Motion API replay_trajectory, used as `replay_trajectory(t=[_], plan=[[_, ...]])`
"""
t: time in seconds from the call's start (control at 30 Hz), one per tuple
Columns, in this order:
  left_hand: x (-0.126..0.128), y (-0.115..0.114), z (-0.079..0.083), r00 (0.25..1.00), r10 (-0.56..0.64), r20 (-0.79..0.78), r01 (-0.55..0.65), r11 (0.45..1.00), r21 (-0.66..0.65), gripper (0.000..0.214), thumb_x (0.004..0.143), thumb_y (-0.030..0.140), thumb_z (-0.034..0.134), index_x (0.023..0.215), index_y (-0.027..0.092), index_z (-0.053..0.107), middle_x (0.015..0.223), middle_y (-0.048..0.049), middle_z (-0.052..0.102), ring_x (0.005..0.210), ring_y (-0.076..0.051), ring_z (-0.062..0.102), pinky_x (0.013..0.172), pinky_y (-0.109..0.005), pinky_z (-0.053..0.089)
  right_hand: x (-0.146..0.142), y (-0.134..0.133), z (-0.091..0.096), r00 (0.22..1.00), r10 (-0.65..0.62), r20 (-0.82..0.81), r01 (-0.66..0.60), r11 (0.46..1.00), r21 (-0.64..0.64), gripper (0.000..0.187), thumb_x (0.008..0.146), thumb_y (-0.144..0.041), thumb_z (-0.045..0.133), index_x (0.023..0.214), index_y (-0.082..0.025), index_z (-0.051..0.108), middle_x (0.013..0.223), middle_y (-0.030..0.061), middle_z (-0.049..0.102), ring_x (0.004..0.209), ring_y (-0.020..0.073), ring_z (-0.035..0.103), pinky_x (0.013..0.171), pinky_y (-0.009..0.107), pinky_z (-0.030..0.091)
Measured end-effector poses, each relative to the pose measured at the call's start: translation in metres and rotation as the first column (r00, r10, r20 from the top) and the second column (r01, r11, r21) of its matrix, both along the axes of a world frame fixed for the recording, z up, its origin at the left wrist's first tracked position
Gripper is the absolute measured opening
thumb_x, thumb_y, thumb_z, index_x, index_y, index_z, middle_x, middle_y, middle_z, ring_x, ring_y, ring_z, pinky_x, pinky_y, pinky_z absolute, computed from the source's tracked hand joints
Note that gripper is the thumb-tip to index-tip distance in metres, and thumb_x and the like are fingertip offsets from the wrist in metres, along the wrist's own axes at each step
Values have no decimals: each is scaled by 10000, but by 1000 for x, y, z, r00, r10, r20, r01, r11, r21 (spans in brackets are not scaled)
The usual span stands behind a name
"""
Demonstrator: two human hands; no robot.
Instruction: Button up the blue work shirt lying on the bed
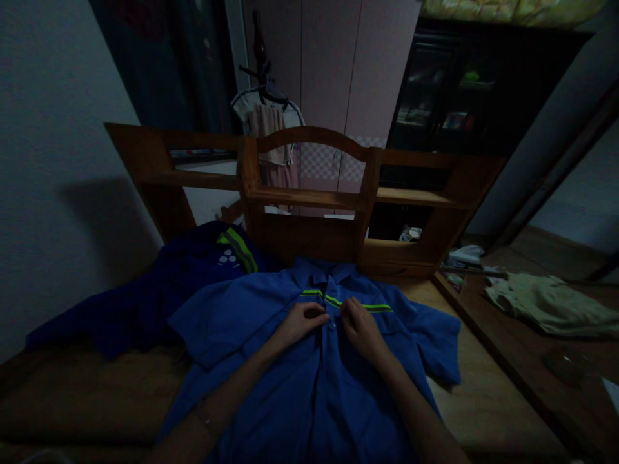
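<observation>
Buttoning blue shirt (309, 393), laid flat below headboard (309, 193). Pinching placket at chest with left hand (302, 320) and right hand (360, 327), each grip pressed onto cloth. Probably early; lower buttons too dark to judge.

Shirt (309, 399) hem cut off below; cabinet (449, 96) contents too dark.

Left hand (302, 322) and right hand (360, 325): bare, five slender fingers each. Both forearms (242, 380) are bare and uncovered as far as the lower frame edge. A small pale glint (207, 422) shows at the left wrist. The light is too dim to identify it.
</observation>
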State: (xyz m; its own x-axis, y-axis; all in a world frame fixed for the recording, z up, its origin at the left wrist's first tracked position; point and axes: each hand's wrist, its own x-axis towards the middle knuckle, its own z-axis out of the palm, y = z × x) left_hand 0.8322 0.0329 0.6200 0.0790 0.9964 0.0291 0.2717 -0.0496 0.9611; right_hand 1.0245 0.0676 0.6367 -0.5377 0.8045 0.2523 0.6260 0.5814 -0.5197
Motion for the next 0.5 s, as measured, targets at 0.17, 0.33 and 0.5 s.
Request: replay_trajectory(t=[0.17,0.33,0.5], plan=[[-67,-14,33,726,389,-567,-188,905,381,532,755,510,643,1225,270,582,1439,-80,403,1258,-327,431,1037,-466,353,60,18,11,922,-385,43,382,921,73,276,880,-245,408,1131,-150,475,1157,159,497,957,262,579,792,367,445],[-145,-22,33,372,344,-862,-341,915,218,960,660,619,671,1421,144,328,1349,-235,443,1184,-405,487,888,-469,451,164,38,1,725,-573,383,630,776,-31,764,760,-564,577,1325,-92,373,1241,242,476,1064,374,563,776,419,462],[-146,-15,20,403,279,-871,-309,938,158,421,817,401,577,1174,178,559,1119,-133,636,1040,-293,605,848,-353,455,185,40,-22,790,-483,378,548,832,-84,609,741,-529,604,1147,-85,508,1136,229,567,1003,335,605,748,362,461]])
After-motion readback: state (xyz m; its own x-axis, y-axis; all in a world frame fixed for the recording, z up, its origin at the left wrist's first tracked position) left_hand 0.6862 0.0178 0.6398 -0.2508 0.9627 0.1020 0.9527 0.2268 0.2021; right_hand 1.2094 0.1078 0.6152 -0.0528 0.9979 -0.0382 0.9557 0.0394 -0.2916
